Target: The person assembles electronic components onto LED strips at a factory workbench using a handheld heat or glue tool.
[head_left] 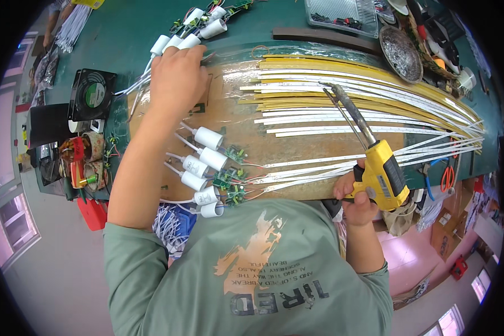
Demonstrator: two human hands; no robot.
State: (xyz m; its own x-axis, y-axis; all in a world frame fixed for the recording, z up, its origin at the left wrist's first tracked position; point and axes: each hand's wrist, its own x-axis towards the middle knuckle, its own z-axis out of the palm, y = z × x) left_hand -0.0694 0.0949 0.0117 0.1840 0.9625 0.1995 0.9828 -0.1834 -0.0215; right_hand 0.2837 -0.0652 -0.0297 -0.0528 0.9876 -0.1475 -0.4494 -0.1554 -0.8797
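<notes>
Left grip nearer: white sockets at far edge, axes slanting far-right; pinch, we cannot tell. Right grip clasps soldering gun.

A green worktable spans twelve o'clock; a window (its light pinkish) sits toward eight, bright panes near four.
</notes>
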